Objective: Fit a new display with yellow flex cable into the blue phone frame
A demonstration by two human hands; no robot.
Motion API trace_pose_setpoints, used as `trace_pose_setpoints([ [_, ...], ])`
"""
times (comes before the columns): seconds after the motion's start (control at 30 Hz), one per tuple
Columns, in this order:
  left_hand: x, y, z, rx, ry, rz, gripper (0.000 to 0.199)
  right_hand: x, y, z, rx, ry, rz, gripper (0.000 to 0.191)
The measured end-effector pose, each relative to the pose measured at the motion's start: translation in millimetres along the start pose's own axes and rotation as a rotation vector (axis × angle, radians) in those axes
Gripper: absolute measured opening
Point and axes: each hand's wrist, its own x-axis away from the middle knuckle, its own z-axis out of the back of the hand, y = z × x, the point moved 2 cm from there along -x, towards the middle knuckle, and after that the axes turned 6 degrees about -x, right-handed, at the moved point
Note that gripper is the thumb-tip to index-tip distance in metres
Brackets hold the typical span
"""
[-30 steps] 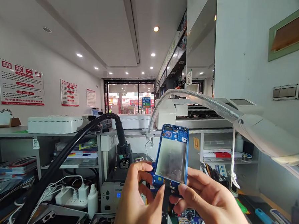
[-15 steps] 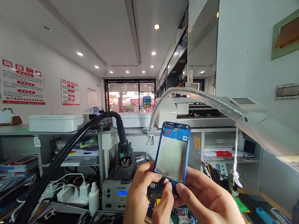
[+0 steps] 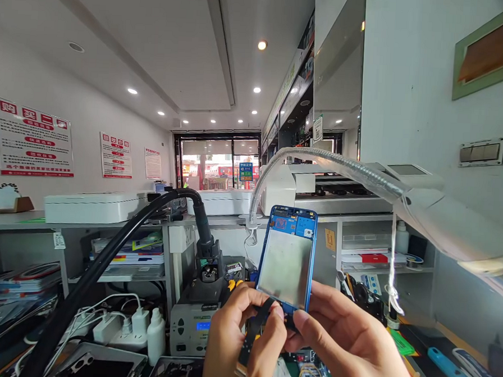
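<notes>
A blue phone frame (image 3: pixel 284 266) with a pale flat panel in its middle is held up before me, tilted slightly. My right hand (image 3: pixel 348 342) grips its lower right side, thumb on the bottom edge. My left hand (image 3: pixel 248 334) is closed at the lower left corner, its thumb and fingers pinching a black flex cable (image 3: pixel 249 340) that hangs down from the phone's bottom end. The far end of the cable shows a gold-coloured connector. Fingertips hide part of the bottom edge, so how the cable joins the frame cannot be made out.
A hot air station (image 3: pixel 189 326) stands behind my left hand, with a black hose (image 3: pixel 117 254) arching across the left. A white bottle (image 3: pixel 156 335) and a power strip (image 3: pixel 128 339) sit beside it. A lamp's flexible neck (image 3: pixel 320 155) arches overhead. A blue tool (image 3: pixel 456 373) lies right.
The phone frame and both hands have shifted slightly left in view, along with the whole scene. My left hand has moved a little lower with the cable.
</notes>
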Motion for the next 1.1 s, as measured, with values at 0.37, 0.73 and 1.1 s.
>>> trace_pose_setpoints([
  [0.37,0.8,-2.0,0.9,-0.033,0.006,-0.016,0.024,-0.3,2.3,0.7,-0.04,-0.009,-0.008,0.03],
  [0.73,2.0,12.0,3.5,0.117,-0.074,0.087,0.025,-2.7,0.6,1.1,-0.016,0.021,-0.024,0.034],
  [1.1,-1.4,-7.0,-0.3,-0.075,-0.038,-0.085,0.027,-2.9,3.3,4.3,-0.04,0.023,-0.008,0.026],
])
